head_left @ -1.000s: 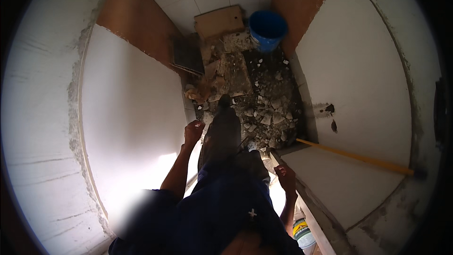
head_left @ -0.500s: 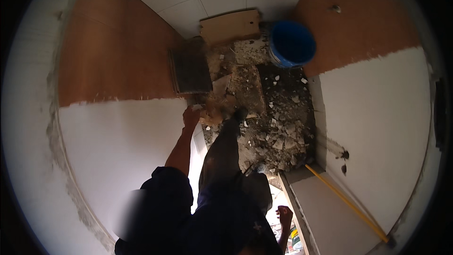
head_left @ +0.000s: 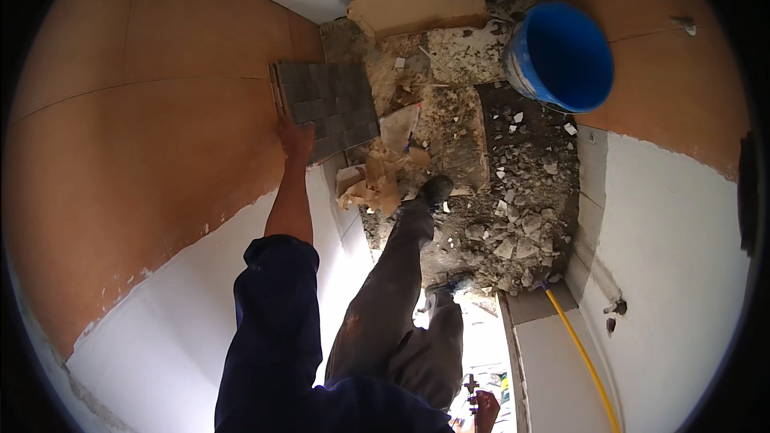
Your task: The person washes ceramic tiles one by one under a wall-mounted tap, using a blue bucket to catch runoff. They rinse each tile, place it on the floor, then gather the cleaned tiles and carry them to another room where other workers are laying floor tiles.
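A few dark grey tiles [head_left: 329, 100] with a brick-like pattern stand together, leaning on the left wall. My left hand [head_left: 297, 140] is at their near lower corner, the thumb on the front face and the fingers at the left edge, closed on it. Torn brown paper [head_left: 375, 183] lies on the floor just right of that corner. Low in the view, beside my leg, my right hand [head_left: 485, 410] is closed around a small dark object [head_left: 472, 387], too backlit to name.
Broken rubble [head_left: 513, 228] covers the floor on the right. A blue bucket [head_left: 565, 56] stands at the far right, and a cardboard sheet [head_left: 421, 2] leans at the back wall. A yellow pole [head_left: 581, 345] rests at the lower right. My shoe [head_left: 435, 189] is planted mid-floor.
My left hand has moved forward from beside the torn paper to the tiles' edge. The view has shifted, and the dark object now shows at my right hand.
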The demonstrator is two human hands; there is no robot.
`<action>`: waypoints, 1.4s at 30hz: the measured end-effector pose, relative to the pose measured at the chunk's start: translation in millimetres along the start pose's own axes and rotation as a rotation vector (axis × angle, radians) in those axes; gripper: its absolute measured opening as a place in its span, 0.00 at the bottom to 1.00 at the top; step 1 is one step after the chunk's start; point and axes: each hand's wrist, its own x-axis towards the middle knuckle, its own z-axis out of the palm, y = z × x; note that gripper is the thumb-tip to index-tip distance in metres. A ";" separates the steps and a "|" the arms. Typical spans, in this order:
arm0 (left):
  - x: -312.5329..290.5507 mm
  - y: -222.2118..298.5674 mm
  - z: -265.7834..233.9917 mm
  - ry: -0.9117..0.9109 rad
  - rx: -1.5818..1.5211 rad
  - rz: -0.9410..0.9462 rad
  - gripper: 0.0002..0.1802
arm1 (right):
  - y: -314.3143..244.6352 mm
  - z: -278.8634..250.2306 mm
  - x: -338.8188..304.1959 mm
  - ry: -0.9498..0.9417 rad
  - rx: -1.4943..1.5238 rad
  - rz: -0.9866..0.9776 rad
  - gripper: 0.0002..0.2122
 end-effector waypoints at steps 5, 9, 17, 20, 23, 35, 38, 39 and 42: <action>0.5 -4.0 8.1 0.256 0.007 -0.181 0.44 | -31.7 1.2 -10.9 -0.061 0.010 0.232 0.13; 8.4 29.2 5.5 0.315 0.139 -0.272 0.44 | -10.9 1.1 0.4 -0.040 0.084 0.236 0.13; 21.1 24.3 2.3 0.076 0.343 -0.345 0.42 | -94.3 6.2 9.0 0.037 -0.070 0.092 0.11; 27.0 -21.6 25.7 0.182 0.377 -0.273 0.40 | -122.9 -5.9 28.9 0.047 -0.135 -0.088 0.10; 14.3 10.5 19.3 0.161 0.044 -0.310 0.40 | -168.0 2.9 40.1 0.088 -0.251 -0.202 0.11; -23.7 -0.6 15.5 0.292 -0.142 -0.056 0.47 | -373.7 38.7 85.2 -0.052 -0.691 -0.481 0.11; -27.2 20.1 -22.2 0.069 -0.130 -0.135 0.51 | -421.5 60.5 124.9 -0.184 -0.677 -0.564 0.09; -12.3 17.0 -16.0 0.110 -0.170 -0.088 0.51 | -435.2 66.9 146.8 -0.239 -0.701 -0.613 0.08; -27.0 -12.5 -2.0 0.091 -0.219 -0.074 0.51 | -504.8 128.0 190.6 -0.325 -0.857 -0.778 0.12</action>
